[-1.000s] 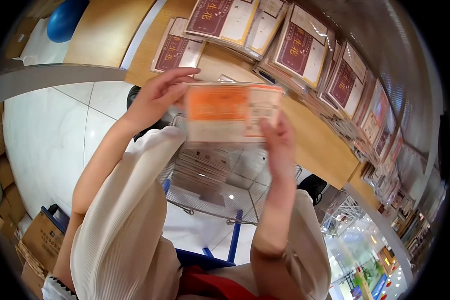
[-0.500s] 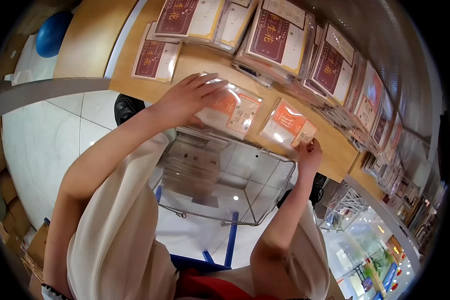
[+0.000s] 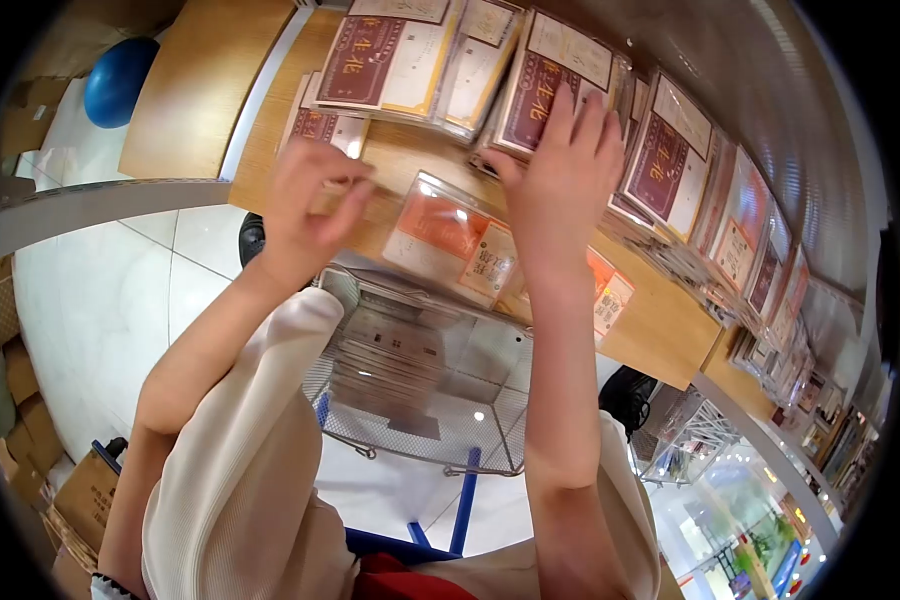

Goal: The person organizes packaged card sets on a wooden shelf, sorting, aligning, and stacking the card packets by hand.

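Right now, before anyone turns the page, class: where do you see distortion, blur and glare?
Head view: fisheye distortion bows the grey edge strip, with black corners; head view: the left hand is blurred, and small glare spots mark the orange-printed packet.

The ball (image 3: 121,83) is blue; the front packet (image 3: 450,238) seems orange and white, glare permitting.

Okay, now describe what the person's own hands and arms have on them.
The left hand and right hand are bare, with no gloves or watch showing. Both forearms are uncovered. A white sleeve edge with dark trim shows on the left upper arm; no right sleeve is visible.
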Available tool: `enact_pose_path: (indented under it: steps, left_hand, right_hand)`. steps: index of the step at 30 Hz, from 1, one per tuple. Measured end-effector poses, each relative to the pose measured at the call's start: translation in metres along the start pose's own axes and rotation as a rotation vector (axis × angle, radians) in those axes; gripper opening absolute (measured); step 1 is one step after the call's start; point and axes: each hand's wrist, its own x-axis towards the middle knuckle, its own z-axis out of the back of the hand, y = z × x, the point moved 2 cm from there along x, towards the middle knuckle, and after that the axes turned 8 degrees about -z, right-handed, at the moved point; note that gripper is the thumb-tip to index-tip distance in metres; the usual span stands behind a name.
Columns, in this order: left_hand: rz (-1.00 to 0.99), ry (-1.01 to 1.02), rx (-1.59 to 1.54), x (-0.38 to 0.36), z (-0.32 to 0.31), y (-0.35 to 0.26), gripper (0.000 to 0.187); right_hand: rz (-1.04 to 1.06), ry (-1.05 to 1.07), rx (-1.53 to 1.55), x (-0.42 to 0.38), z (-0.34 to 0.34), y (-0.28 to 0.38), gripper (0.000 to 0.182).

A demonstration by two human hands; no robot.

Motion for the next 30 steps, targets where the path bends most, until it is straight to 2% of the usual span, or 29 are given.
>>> enact_pose_path:
  steps: [2,4,5,8,9,12,13,16,17,18,19,20,22,25,28,29,30]
  left_hand:
    - [0.1,-0.213,0.098,0.019,0.013,0.003,0.035]
    - [0.305,-0.339,0.071,0.032,0.005,0.017,0.034]
    - [0.406,-0.403,0.056,0.037,0.006,0.025,0.034]
    - [1.031,-0.068,-0.525,0.04,0.01,0.048,0.038]
    - [1.056,0.044,-0.667,0.035,0.012,0.056,0.038]
    - [1.158,0.018,-0.816,0.035,0.016,0.051,0.037]
    - [1.217,0.007,-0.874,0.039,0.016,0.044,0.038]
    - [1.207,0.09,-0.953,0.038,0.001,0.042,0.04]
    - [1.178,0.109,-0.886,0.038,0.002,0.045,0.038]
    - [1.147,0.011,-0.891,0.036,0.009,0.048,0.037]
    - [1.112,-0.086,-0.897,0.033,0.015,0.052,0.036]
    - [1.074,-0.178,-0.902,0.03,0.022,0.056,0.035]
    - [1.093,-0.323,-0.842,0.009,0.048,0.062,0.031]
    - [1.157,-0.42,-0.787,-0.051,0.071,0.081,0.025]
    - [1.256,-0.397,-0.735,-0.086,0.065,0.074,0.021]
    - [1.325,-0.507,-0.829,-0.089,0.056,0.074,0.017]
    - [1.234,-0.462,-0.878,-0.095,0.053,0.069,0.014]
  right_hand:
    - [0.004,0.011,-0.063,-0.002,-0.001,-0.001,0.078]
    - [0.014,0.023,-0.109,-0.004,-0.002,-0.004,0.077]
    - [0.041,-0.01,-0.169,-0.003,0.0,-0.003,0.072]
    - [0.023,-0.058,-0.012,0.002,0.01,-0.009,0.063]
    - [-0.157,0.018,0.102,0.007,0.022,-0.004,0.054]
    - [-0.333,0.043,0.184,0.012,0.033,-0.014,0.048]
    - [-0.3,0.009,0.187,0.012,0.034,-0.012,0.042]
    - [-0.224,-0.062,0.274,0.006,0.026,-0.01,0.04]
    - [-0.287,-0.102,0.398,-0.001,0.024,-0.009,0.036]
    - [-0.352,-0.142,0.522,-0.011,0.024,-0.005,0.033]
    - [-0.328,-0.22,0.588,-0.017,0.026,0.001,0.033]
    - [-0.298,-0.297,0.651,-0.024,0.028,0.008,0.034]
    - [-0.06,-0.528,0.65,-0.039,0.039,0.037,0.037]
    - [0.189,-0.211,0.716,-0.059,0.043,0.072,0.039]
    - [0.555,-0.125,0.7,-0.066,0.028,0.129,0.04]
    - [0.554,-0.121,0.637,-0.068,0.017,0.149,0.042]
    - [0.555,-0.116,0.574,-0.069,0.003,0.164,0.044]
